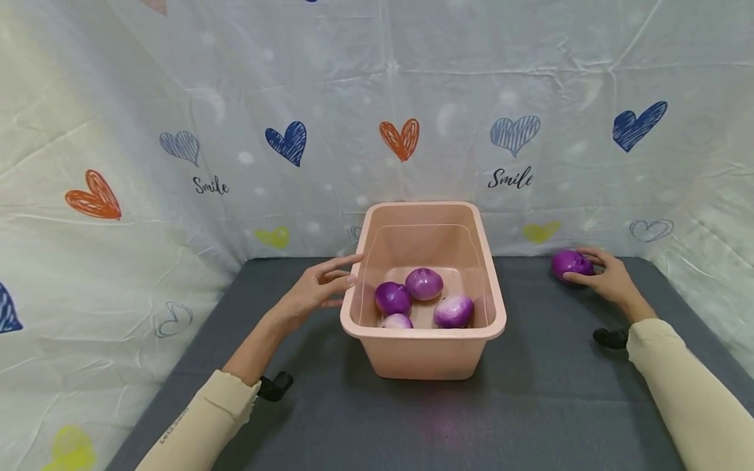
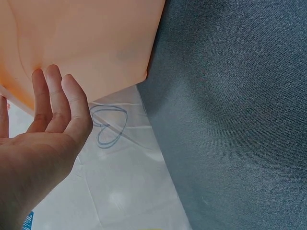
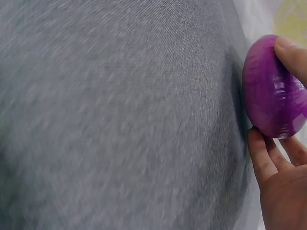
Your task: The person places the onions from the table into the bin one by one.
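A pink plastic bin [image 1: 427, 356] stands mid-table with several red onions [image 1: 424, 284] on its floor. Beside its left wall is my left hand [image 1: 321, 284], fingers extended and loosely spread, fingertips right at the rim; the left wrist view shows those fingers [image 2: 58, 100] against the outer wall. Far to the right, near the table's back edge, my right hand [image 1: 609, 278] grips another red onion [image 1: 571, 264] between thumb and fingers. In the right wrist view this onion [image 3: 271, 91] is glossy purple, with the thumb on one side and the fingertips on the opposite side, close over the cloth.
Dark grey cloth covers the table [image 1: 471, 418]. Behind it hangs a white curtain [image 1: 347, 78] printed with hearts and the word Smile, just past the bin's far end. A black wrist-camera mount [image 1: 275, 386] juts from the left sleeve, and another mount [image 1: 610, 338] from the right.
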A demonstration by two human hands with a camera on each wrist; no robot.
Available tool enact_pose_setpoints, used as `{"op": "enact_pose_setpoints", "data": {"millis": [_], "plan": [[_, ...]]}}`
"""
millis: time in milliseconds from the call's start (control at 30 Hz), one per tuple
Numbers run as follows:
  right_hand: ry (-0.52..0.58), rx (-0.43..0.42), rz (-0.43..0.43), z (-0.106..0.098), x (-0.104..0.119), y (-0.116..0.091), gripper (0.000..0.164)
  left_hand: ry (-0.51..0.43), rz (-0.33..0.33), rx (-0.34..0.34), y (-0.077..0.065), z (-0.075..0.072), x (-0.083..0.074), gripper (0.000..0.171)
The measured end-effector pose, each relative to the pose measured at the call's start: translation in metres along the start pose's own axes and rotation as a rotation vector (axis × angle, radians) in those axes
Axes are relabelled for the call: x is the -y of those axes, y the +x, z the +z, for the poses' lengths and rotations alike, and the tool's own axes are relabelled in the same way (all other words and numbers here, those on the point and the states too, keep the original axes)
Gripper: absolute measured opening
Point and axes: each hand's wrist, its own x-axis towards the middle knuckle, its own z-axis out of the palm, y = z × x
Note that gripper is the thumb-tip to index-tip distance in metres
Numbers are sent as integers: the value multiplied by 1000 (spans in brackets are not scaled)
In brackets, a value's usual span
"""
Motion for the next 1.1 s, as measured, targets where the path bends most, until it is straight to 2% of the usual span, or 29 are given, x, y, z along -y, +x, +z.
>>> {"op": "enact_pose_setpoints", "data": {"millis": [333, 567, 933, 1100], "plan": [[69, 17, 17, -9, 1, -20, 77, -7, -9, 15, 0, -1, 1, 56], [131, 20, 16, -14, 7, -26, 78, -13, -1, 14, 0, -2, 3, 54], [210, 72, -44, -20, 29, -37, 66, -6, 5, 17, 2, 0, 1, 56], [203, 90, -65, -21, 42, -36, 62, -12, 10, 21, 2, -2, 1, 56]]}}
